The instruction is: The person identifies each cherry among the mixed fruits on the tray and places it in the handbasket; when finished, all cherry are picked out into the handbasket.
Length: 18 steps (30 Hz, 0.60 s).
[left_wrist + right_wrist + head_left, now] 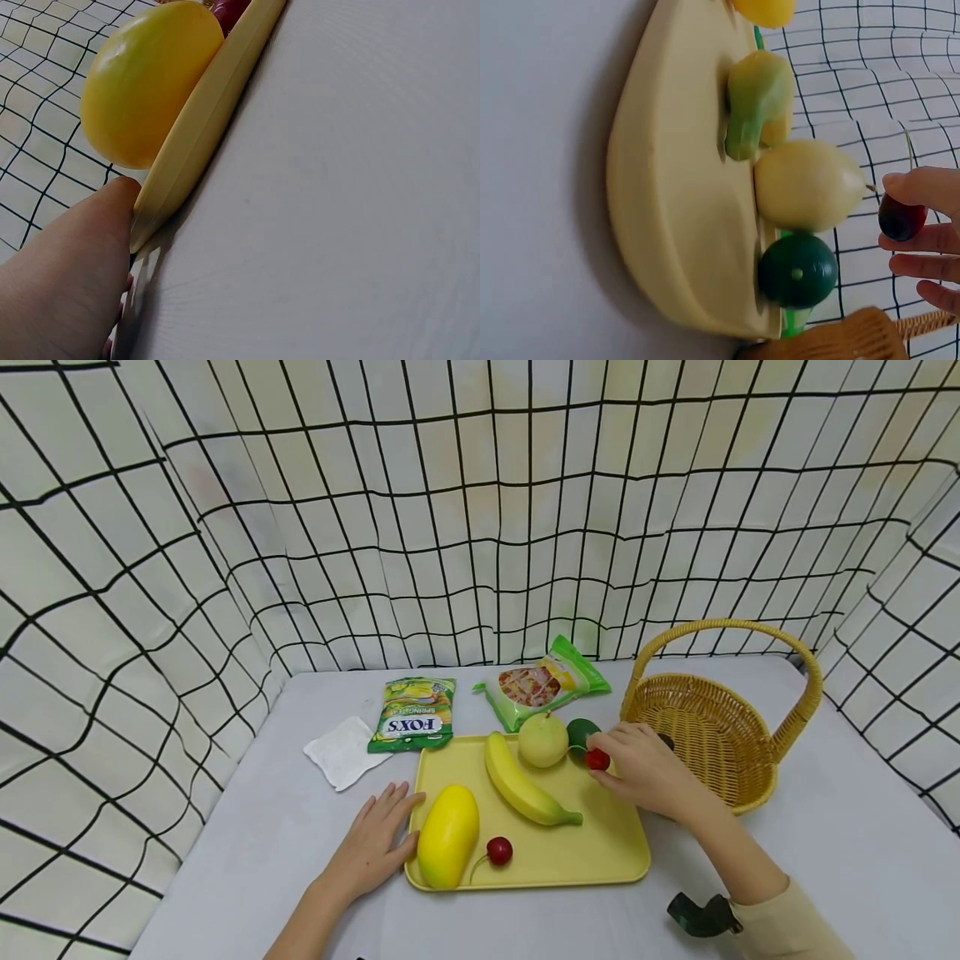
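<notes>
My right hand [647, 768] pinches a red cherry [597, 759] by thumb and fingers, above the right side of a yellow tray [525, 870]. In the right wrist view the cherry [901, 217] hangs clear of the tray, its stem pointing up. My left hand [377, 837] rests at the tray's left edge, fingers spread, thumb touching the rim beside a yellow mango [448, 837]. On the tray lie a banana [525, 783], a second cherry [499, 851], a pale pear [543, 740] and a dark green round fruit [581, 737], partly hidden by the right hand.
A wicker basket [705, 727] with a tall handle stands right of the tray. Behind the tray lie a green Fox's bag [414, 714], a green snack packet [543, 683] and a white packet [347, 753]. A black object [702, 915] is near the right sleeve. Black-gridded walls enclose the table.
</notes>
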Tool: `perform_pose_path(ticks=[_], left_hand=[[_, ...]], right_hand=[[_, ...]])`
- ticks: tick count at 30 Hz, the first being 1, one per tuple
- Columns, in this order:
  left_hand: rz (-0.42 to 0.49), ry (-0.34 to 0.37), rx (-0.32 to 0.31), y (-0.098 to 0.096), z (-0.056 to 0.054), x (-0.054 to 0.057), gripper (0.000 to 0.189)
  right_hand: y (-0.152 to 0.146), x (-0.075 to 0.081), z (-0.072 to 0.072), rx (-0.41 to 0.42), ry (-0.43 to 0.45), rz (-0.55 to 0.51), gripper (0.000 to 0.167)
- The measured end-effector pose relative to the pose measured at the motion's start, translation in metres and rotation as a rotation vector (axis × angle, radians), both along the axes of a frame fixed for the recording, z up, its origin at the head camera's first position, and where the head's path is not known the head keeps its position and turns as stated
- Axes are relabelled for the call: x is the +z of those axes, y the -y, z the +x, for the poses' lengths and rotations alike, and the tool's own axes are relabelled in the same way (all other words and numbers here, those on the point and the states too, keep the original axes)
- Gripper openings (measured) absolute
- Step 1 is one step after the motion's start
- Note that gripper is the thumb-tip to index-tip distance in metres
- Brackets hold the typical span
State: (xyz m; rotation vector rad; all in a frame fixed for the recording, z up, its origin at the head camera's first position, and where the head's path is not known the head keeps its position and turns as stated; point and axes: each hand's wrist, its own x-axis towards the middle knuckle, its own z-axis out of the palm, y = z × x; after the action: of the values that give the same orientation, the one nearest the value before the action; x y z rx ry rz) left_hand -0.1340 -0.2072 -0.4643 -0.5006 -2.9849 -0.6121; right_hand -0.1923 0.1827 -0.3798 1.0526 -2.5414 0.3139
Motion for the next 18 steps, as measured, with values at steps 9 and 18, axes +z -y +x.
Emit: perform_pose_path(ticks=[9,18], left_hand=[[-0.008,-0.002,0.001,0.0,0.0,0.001,0.051],[-0.009,0.0,0.007,0.001,-0.001,0.001,0.051]], right_hand=[[-0.031,0.0,0.001,-0.094,0.061,-0.036,0.029],[-0.057,-0.001,0.002,-0.171,0.122,-0.037,0.029]])
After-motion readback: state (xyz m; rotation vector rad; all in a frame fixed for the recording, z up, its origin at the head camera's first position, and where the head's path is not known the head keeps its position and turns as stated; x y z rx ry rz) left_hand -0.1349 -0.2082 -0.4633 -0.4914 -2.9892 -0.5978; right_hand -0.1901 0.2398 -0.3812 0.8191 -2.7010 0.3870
